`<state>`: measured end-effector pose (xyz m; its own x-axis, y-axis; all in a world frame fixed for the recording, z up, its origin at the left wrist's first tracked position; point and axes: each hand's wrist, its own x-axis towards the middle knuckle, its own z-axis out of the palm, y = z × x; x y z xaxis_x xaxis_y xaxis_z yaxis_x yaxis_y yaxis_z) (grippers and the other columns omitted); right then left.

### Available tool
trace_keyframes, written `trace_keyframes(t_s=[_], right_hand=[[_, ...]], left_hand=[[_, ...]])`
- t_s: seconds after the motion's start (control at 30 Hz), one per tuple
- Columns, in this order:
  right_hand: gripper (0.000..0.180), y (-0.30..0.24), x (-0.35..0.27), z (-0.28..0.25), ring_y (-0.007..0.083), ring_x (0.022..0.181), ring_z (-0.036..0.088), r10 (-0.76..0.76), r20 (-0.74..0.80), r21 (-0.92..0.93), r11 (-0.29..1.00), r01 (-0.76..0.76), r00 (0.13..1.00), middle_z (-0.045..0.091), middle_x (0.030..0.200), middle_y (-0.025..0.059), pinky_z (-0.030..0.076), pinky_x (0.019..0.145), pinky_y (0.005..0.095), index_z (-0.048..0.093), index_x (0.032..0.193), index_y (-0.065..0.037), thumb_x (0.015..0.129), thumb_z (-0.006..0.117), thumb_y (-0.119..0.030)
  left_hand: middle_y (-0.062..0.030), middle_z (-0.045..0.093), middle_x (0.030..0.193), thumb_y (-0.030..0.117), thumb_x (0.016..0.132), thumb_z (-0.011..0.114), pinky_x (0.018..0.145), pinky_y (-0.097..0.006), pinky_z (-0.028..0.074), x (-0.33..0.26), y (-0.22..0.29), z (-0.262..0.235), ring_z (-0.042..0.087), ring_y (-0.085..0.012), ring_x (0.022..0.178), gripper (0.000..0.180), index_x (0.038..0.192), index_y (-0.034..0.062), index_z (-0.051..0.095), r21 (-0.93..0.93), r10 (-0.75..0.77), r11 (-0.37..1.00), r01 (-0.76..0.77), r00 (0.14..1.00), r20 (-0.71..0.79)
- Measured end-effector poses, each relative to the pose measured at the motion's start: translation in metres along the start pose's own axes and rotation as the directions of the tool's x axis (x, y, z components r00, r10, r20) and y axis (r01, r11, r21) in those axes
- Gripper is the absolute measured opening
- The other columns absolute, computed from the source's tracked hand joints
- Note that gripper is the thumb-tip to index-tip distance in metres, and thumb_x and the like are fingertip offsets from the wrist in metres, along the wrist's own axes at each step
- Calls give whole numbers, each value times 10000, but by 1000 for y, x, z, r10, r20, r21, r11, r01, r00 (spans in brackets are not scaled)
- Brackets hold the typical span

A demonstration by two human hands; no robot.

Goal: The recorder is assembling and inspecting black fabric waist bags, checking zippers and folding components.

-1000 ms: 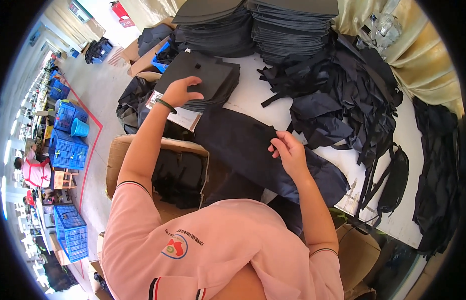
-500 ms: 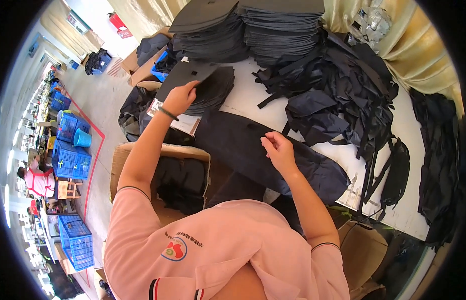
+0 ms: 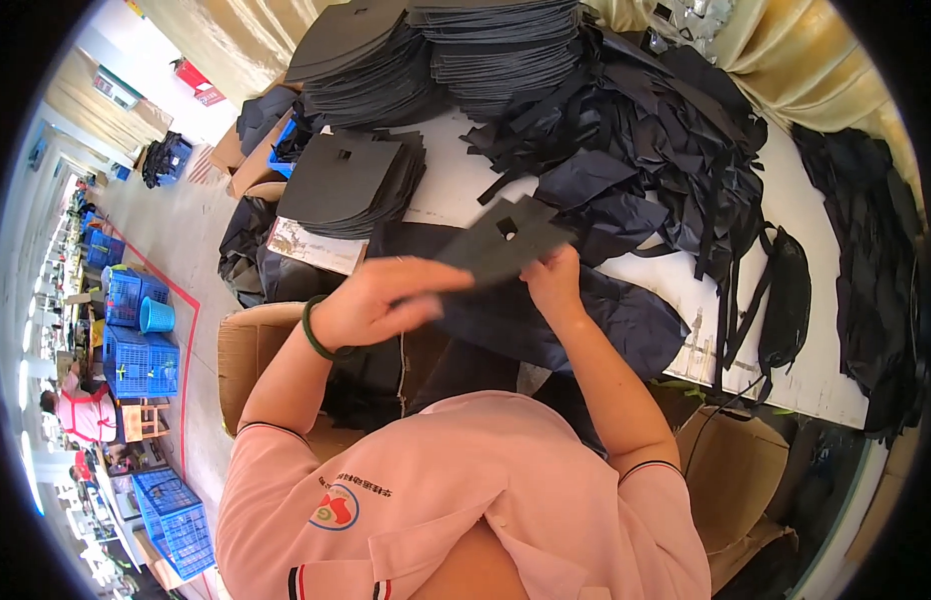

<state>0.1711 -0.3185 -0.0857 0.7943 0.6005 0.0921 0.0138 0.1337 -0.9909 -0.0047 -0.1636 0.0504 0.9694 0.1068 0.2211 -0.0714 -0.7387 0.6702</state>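
A thin dark grey foam-like panel point(image 3: 478, 255) with a small square hole is held up, tilted, over the near edge of the table. My right hand point(image 3: 554, 285) pinches it at the lower right corner. My left hand point(image 3: 381, 300), a little blurred, has its fingers stretched out flat by the panel's left edge; whether the fingertips touch it is unclear. Beneath lies a dark navy fabric piece point(image 3: 626, 325), draped over the table's front edge. To the left sits a low stack of similar panels point(image 3: 341, 185), the top one with the same square hole.
Two tall panel stacks point(image 3: 361, 65) stand at the back of the white table point(image 3: 441, 190). A heap of black strips and cloth point(image 3: 666, 150) covers its right side, near a black pouch with straps point(image 3: 786, 300). Cardboard boxes point(image 3: 251, 360) flank me. Blue crates point(image 3: 141, 360) line the floor at left.
A panel has come off the low stack to the space before me. My left hand has drawn back toward me from that stack, and my right hand now grips the panel.
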Motion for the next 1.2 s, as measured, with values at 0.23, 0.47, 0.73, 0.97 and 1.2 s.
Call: trace_keyframes(t_s=[0.23, 0.47, 0.73, 0.97, 1.2], right_hand=[[174, 13, 0, -25, 149, 847, 589, -152, 352, 17, 988, 156, 923, 599, 979, 41, 461, 766, 255, 671, 1069, -13, 941, 560, -49], [467, -23, -12, -66, 99, 943, 590, 461, 594, 202, 708, -677, 659, 620, 1076, 18, 470, 820, 225, 548, 1279, -62, 960, 595, -400], [277, -20, 22, -145, 116, 912, 587, 447, 490, -550, 825, -132, 748, 675, 979, 43, 476, 815, 296, 638, 1050, 1, 796, 728, -62], [358, 3, 19, -224, 214, 888, 613, 566, 348, -797, 598, -82, 747, 672, 915, 116, 464, 808, 348, 626, 1013, 22, 731, 783, -132], [388, -17, 0, -218, 305, 894, 634, 520, 292, -839, 543, -47, 802, 673, 938, 172, 475, 801, 369, 638, 1019, 11, 726, 796, -187]], left_hand=[[-98, 612, 1070, 146, 850, 722, 812, -330, 497, 31, -43, 83, 617, -195, 923, 360, 1180, 40, 625, -261, -64, 964, 54, 997, -32], [-69, 597, 884, 18, 830, 687, 667, -279, 496, 52, -53, 134, 620, -190, 773, 125, 942, 9, 631, -98, 53, 992, -80, 968, -246], [-16, 595, 767, 40, 912, 621, 632, -238, 495, 47, -72, 75, 605, -102, 669, 73, 926, 67, 554, -657, -324, 747, 102, 919, -226], [-39, 629, 768, 96, 897, 631, 613, -257, 509, -5, -163, -31, 606, -132, 634, 45, 908, 78, 591, -672, -620, 688, 274, 704, -347], [-132, 631, 1020, 86, 816, 681, 843, -376, 490, 54, -120, 5, 609, -290, 962, 236, 1036, 27, 621, 498, 98, 861, 101, 929, -357]])
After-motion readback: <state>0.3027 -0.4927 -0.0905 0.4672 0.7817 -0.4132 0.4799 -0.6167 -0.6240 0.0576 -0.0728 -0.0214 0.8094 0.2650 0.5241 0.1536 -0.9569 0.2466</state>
